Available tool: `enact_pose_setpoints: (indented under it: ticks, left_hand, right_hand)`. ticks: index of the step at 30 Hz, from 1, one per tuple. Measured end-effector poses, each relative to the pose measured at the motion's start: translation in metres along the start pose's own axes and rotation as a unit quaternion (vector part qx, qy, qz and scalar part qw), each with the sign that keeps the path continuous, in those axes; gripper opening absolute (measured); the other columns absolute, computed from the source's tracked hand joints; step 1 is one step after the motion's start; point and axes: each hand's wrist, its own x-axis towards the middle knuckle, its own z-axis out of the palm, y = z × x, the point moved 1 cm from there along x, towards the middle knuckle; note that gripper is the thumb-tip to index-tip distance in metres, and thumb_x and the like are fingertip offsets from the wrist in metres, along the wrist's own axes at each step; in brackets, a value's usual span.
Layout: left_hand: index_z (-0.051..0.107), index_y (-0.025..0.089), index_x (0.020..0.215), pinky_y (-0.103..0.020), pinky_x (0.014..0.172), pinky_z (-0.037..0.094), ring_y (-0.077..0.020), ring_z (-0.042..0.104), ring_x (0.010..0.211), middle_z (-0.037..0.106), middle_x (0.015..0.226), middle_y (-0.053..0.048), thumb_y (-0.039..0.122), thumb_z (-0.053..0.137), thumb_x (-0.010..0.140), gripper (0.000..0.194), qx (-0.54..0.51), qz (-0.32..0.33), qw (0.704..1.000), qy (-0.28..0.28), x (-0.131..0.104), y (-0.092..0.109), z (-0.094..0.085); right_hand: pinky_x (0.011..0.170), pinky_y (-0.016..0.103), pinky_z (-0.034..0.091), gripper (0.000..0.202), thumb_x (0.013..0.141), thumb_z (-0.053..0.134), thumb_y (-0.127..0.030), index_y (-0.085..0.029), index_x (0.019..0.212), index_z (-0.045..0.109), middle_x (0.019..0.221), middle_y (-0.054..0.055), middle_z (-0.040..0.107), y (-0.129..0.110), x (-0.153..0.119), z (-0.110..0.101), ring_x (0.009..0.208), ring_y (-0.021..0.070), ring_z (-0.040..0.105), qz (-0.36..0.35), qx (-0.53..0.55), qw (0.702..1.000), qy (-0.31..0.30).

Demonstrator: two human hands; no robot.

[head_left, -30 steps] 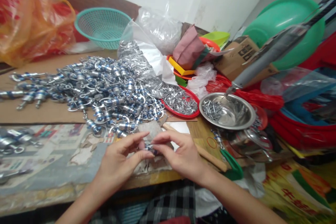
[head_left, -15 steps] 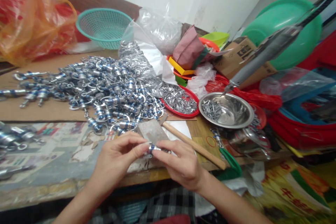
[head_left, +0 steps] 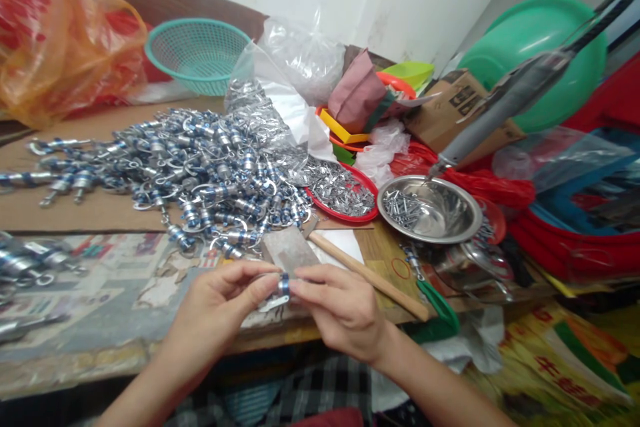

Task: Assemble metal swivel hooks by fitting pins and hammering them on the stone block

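Observation:
Between both hands, over the table's front edge, is a small silver and blue metal fitting point(head_left: 284, 285). My left hand point(head_left: 230, 297) pinches its left end between thumb and fingers, and my right hand point(head_left: 340, 303) grips its right end. A flat silver piece sticks out below the fitting near the left thumb. Just beyond the hands lies a grey metal block point(head_left: 290, 248), with a wooden-handled hammer point(head_left: 370, 275) to its right. A large pile of similar silver and blue fittings point(head_left: 200, 167) covers the cardboard behind.
A red plate point(head_left: 374, 215) of small metal strips and a steel bowl point(head_left: 457, 213) with pins stand behind on the right. A grey hand tool point(head_left: 500, 110) hangs over the bowl. More fittings point(head_left: 30, 263) lie far left. A turquoise basket point(head_left: 200, 53) is at the back.
The fitting has turned between the fingers, so its blue band and a flat silver piece below it now show. Both hands have stayed in nearly the same place.

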Motion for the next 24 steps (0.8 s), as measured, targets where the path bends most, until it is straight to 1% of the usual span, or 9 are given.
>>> enact_pose_setpoints:
  ticks: [4,6,8,9,10,13,15,20,24]
  left_hand:
    - [0.054,0.022,0.114,-0.032,0.075,0.053,-0.0235,0.065,0.088,0.072,0.090,-0.003,0.031,0.078,0.056,0.064,-0.080,-0.022,0.996,0.010,0.000,-0.010,0.003]
    - [0.048,0.022,0.120,-0.031,0.078,0.052,-0.0225,0.065,0.089,0.071,0.090,-0.003,0.031,0.077,0.059,0.069,-0.093,-0.038,0.995,-0.012,0.001,-0.012,0.002]
    - [0.045,0.022,0.122,-0.031,0.079,0.051,-0.0215,0.065,0.090,0.070,0.090,-0.003,0.030,0.075,0.062,0.068,-0.099,-0.068,0.991,-0.051,0.004,-0.010,0.000]
    - [0.044,0.022,0.122,-0.031,0.079,0.050,-0.0210,0.065,0.089,0.069,0.090,-0.003,0.029,0.075,0.063,0.067,-0.099,-0.082,0.989,-0.069,0.006,-0.008,-0.001]
    - [0.043,0.023,0.122,-0.030,0.077,0.050,-0.0205,0.065,0.087,0.068,0.088,-0.002,0.029,0.074,0.064,0.065,-0.098,-0.092,0.987,-0.087,0.008,-0.006,-0.002]
    - [0.040,0.023,0.122,-0.031,0.073,0.048,-0.0197,0.064,0.083,0.066,0.083,-0.001,0.026,0.071,0.067,0.063,-0.096,-0.107,0.982,-0.126,0.012,0.000,-0.004]
    - [0.039,0.023,0.121,-0.031,0.072,0.047,-0.0201,0.064,0.084,0.064,0.083,0.000,0.024,0.071,0.067,0.064,-0.100,-0.118,0.978,-0.143,0.015,0.003,-0.005]
    - [0.040,0.025,0.119,-0.030,0.070,0.046,-0.0162,0.063,0.074,0.060,0.082,0.002,0.020,0.073,0.064,0.065,-0.120,-0.127,0.972,-0.158,0.021,0.001,-0.008]
    - [0.041,0.027,0.117,-0.030,0.070,0.047,-0.0149,0.062,0.073,0.059,0.083,0.003,0.018,0.074,0.063,0.064,-0.146,-0.121,0.969,-0.160,0.024,-0.006,-0.011]
  right_hand:
    - [0.061,0.024,0.055,0.015,0.079,0.062,-0.018,-0.020,0.090,0.072,0.078,0.006,0.071,0.002,0.007,-0.002,0.068,0.0144,0.066,0.108,0.083,0.990,-0.037]
    - [0.064,0.025,0.055,0.012,0.079,0.063,-0.021,-0.022,0.085,0.073,0.077,0.003,0.072,0.019,0.017,-0.009,0.070,0.0142,0.066,0.149,0.043,0.985,-0.079]
    - [0.074,0.027,0.053,0.015,0.082,0.058,-0.021,-0.022,0.088,0.072,0.086,0.003,0.072,0.051,0.028,-0.021,0.080,0.0151,0.066,0.193,-0.097,0.973,-0.081]
    - [0.080,0.026,0.051,0.021,0.086,0.052,-0.020,-0.023,0.097,0.070,0.098,0.002,0.071,0.071,0.034,-0.028,0.089,0.0144,0.065,0.240,-0.212,0.943,-0.091]
    - [0.085,0.028,0.048,0.025,0.087,0.048,-0.016,-0.020,0.101,0.068,0.104,0.006,0.069,0.092,0.038,-0.033,0.095,0.0162,0.063,0.264,-0.256,0.925,-0.091]
    - [0.085,0.032,0.046,0.024,0.081,0.055,-0.012,-0.020,0.096,0.070,0.099,0.009,0.070,0.144,0.049,-0.041,0.096,0.0219,0.063,0.304,-0.314,0.890,-0.130]
    - [0.081,0.032,0.047,0.019,0.078,0.059,-0.014,-0.021,0.088,0.072,0.093,0.009,0.071,0.165,0.052,-0.038,0.091,0.0242,0.064,0.315,-0.336,0.873,-0.163]
    - [0.078,0.028,0.045,0.017,0.076,0.060,-0.019,-0.023,0.086,0.073,0.095,0.008,0.069,0.176,0.054,-0.032,0.091,0.0228,0.062,0.323,-0.369,0.849,-0.195]
    - [0.081,0.027,0.044,0.017,0.080,0.059,-0.026,-0.026,0.091,0.072,0.096,0.003,0.070,0.180,0.049,-0.043,0.093,0.0201,0.062,0.335,-0.375,0.847,-0.174]
